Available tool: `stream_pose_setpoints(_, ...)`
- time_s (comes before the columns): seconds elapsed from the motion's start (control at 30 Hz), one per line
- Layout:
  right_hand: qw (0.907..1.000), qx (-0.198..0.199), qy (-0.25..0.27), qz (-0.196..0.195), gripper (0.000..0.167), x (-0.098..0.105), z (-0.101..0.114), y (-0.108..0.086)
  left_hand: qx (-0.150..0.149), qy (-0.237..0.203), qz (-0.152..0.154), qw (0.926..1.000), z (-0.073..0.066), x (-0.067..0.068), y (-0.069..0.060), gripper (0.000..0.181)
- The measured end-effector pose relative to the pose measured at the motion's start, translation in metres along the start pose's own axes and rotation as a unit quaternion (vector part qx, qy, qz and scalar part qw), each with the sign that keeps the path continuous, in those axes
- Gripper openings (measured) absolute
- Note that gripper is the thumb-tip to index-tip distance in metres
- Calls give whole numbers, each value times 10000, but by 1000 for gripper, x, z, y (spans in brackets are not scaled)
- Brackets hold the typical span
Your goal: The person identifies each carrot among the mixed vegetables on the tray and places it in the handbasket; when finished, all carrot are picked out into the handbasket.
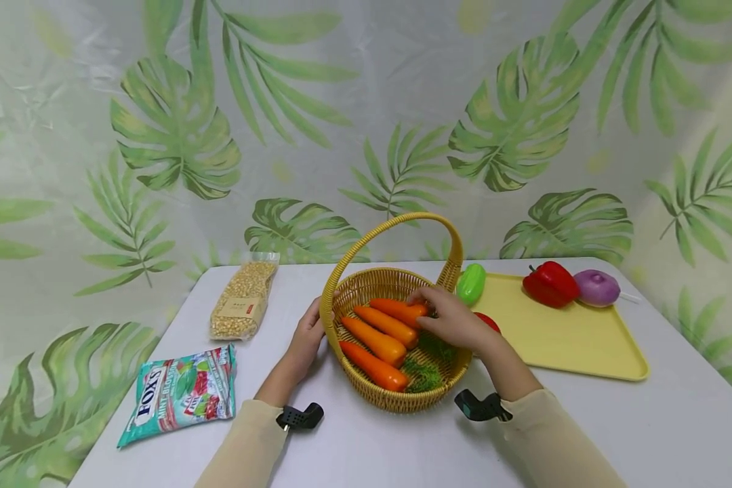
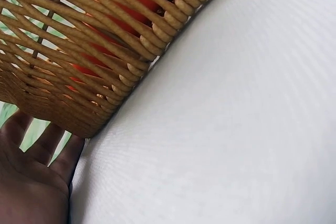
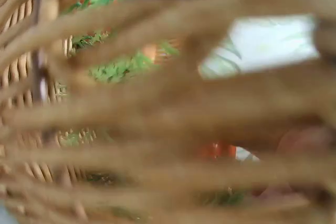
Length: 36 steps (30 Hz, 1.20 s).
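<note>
A wicker basket (image 1: 396, 401) with a tall arched handle stands on the table and holds several orange carrots (image 1: 375, 339) with green tops. My right hand (image 1: 451, 315) reaches over the right rim and pinches the thick end of the rearmost carrot (image 1: 396, 310). Against the basket's left outer side rests my left hand (image 1: 305, 342). In the left wrist view, its spread, fairly straight fingers (image 2: 44, 142) pass behind the weave. Blurred wicker strands (image 3: 157, 103) cover most of the right wrist view, with green carrot tops (image 3: 118, 66) showing between them.
To the left lie a bag of pale kernels (image 1: 244, 301) and a teal FOX'S candy bag (image 1: 183, 393). On the right, a yellow tray (image 1: 573, 339) carries a red bell pepper (image 1: 551, 285), a purple vegetable (image 1: 596, 288) and a green vegetable (image 1: 471, 283). A red item (image 1: 488, 321) is partly hidden behind my right arm.
</note>
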State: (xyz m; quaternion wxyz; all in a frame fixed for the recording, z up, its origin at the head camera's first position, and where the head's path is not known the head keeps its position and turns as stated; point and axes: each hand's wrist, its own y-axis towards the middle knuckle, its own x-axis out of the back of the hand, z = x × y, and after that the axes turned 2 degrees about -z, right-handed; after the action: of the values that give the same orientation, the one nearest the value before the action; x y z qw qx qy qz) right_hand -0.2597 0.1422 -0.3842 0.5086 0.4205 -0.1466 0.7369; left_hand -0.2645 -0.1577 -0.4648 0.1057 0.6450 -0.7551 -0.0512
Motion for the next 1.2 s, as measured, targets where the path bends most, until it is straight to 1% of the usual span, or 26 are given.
stream_pose_setpoints(0.1, 9999, -108, 127, 28, 24, -5, 0, 6, 20, -30, 13, 10000, 0, 0, 0, 42)
stream_pose_setpoints(0.33, 9977, -474, 477, -64, 27, -13, -3, 14, 30, -61, 17, 10000, -3, -1, 0, 42)
stream_pose_setpoints(0.47, 9943, -863, 620, 71, 29, -15, -2, 16, 24, -63, -2, 10000, -3, -1, 0, 42)
stream_pose_setpoints(0.57, 9908, -1097, 758, 230, 35, -17, -2, 17, 17, -45, -37, 10000, -4, 0, 0, 41)
stream_pose_setpoints(0.7, 9858, -1197, 1144, 280, 39, -18, -4, 17, -1, -45, -74, 10000, -4, 0, -1, 41)
stream_pose_setpoints(0.8, 9823, -1199, 1428, 149, 39, -18, -4, 16, -6, -62, -43, 10000, -3, 0, 0, 41)
stream_pose_setpoints(0.9, 9815, -1114, 1557, -59, 36, -18, -3, 14, -4, -73, -36, 10000, -3, 0, 0, 41)
stream_pose_setpoints(1.1, 9737, -1024, 1943, -607, 31, -16, 2, 9, -13, -95, -24, 10000, -1, 0, -1, 41)
stream_pose_setpoints(1.2, 9725, -905, 1936, -927, 28, -14, 5, 5, 2, -93, -41, 9999, 0, 0, -1, 41)
